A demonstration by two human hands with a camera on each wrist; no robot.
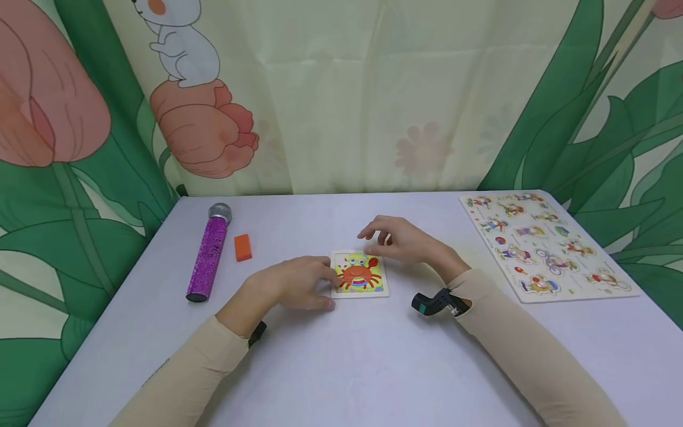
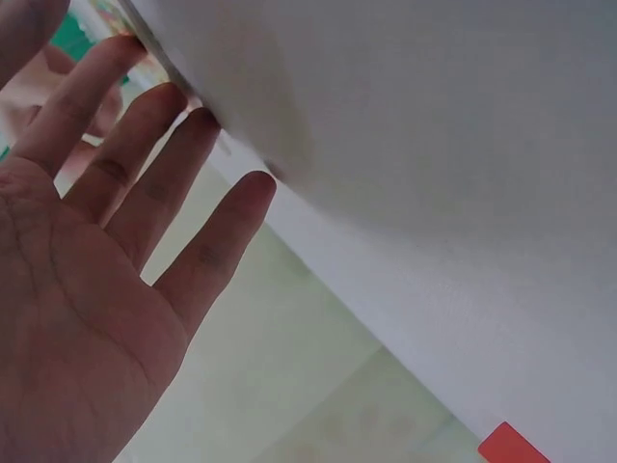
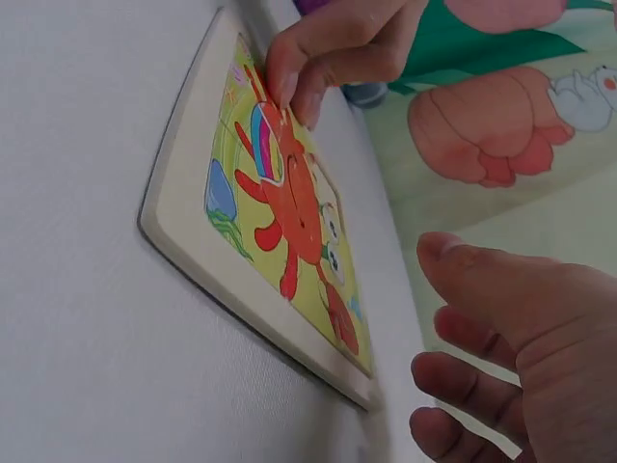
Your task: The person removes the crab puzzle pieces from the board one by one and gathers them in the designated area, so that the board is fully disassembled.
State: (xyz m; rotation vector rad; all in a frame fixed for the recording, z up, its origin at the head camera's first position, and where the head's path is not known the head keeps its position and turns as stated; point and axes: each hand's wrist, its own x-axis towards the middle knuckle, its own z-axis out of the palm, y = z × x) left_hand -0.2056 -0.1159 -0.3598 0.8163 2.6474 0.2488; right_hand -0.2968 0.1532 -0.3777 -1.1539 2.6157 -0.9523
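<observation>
A small square crab puzzle (image 1: 360, 276) with a pale frame and a red crab on yellow lies flat on the white table. My left hand (image 1: 301, 282) rests at its left side, with fingertips over the left edge of the picture. In the left wrist view the fingers of the left hand (image 2: 125, 203) are nearly straight and apart. Above the puzzle's upper right corner hovers my right hand (image 1: 400, 239), its fingers loosely bent and holding nothing. The right wrist view has the right hand (image 3: 521, 338) apart from the crab puzzle (image 3: 289, 207).
Left of the hands lie a purple glittery microphone (image 1: 209, 255) and an orange block (image 1: 242, 247). A large picture puzzle board (image 1: 549, 246) lies at the right side of the table (image 1: 368, 362). Behind the table hangs a printed curtain (image 1: 341, 107).
</observation>
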